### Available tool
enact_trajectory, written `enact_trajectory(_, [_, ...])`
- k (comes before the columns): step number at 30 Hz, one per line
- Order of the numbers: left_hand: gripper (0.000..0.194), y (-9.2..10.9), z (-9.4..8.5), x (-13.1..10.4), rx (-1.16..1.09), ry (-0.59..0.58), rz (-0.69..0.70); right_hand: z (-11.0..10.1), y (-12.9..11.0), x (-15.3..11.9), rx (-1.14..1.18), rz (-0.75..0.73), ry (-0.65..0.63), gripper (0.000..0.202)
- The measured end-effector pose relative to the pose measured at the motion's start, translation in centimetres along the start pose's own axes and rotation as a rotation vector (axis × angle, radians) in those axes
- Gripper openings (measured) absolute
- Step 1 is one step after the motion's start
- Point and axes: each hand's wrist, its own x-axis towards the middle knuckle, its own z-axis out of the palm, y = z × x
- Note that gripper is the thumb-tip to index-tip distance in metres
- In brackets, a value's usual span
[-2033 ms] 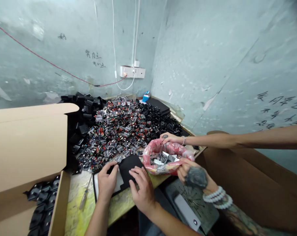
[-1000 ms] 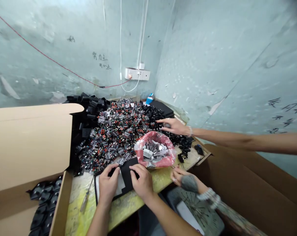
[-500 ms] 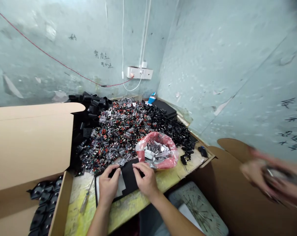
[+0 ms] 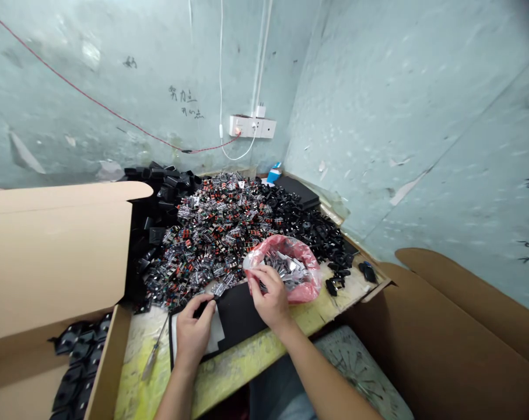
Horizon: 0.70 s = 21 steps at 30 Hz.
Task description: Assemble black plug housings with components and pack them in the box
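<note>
My left hand (image 4: 193, 331) is closed in a pinch above the left part of a black mat (image 4: 240, 312) with a pale sheet (image 4: 216, 332) on it. What its fingertips hold is too small to make out. My right hand (image 4: 270, 298) is at the near left rim of a pink-edged plastic bag (image 4: 311, 291). Its thumb and fingers are drawn together, and I cannot make out anything between them. Inside the bag lie many small flat silvery metal pieces (image 4: 290, 268). Behind both hands spreads a heap of small circuit boards (image 4: 220, 224).
A screwdriver (image 4: 149, 363) lies left of the mat. An open cardboard box (image 4: 109, 367) at left holds black plastic housings (image 4: 78, 364). Black parts (image 4: 321, 230) are piled at right, and more black housings (image 4: 157, 236) at back left. Cardboard (image 4: 439, 326) stands beyond the table's right edge.
My right hand has moved right and slightly away from me, from over the mat to the bag's rim. My left hand stays put. Another person's blurred hands at far right have gone from view.
</note>
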Motion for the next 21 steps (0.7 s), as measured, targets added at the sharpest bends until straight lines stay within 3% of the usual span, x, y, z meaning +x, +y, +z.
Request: enact_trajectory(21, [0.032,0.1,-0.1,-0.1,0.01,0.009,0.016,-0.3,1.1,-1.1,0.053,0.014,0.01,0.021])
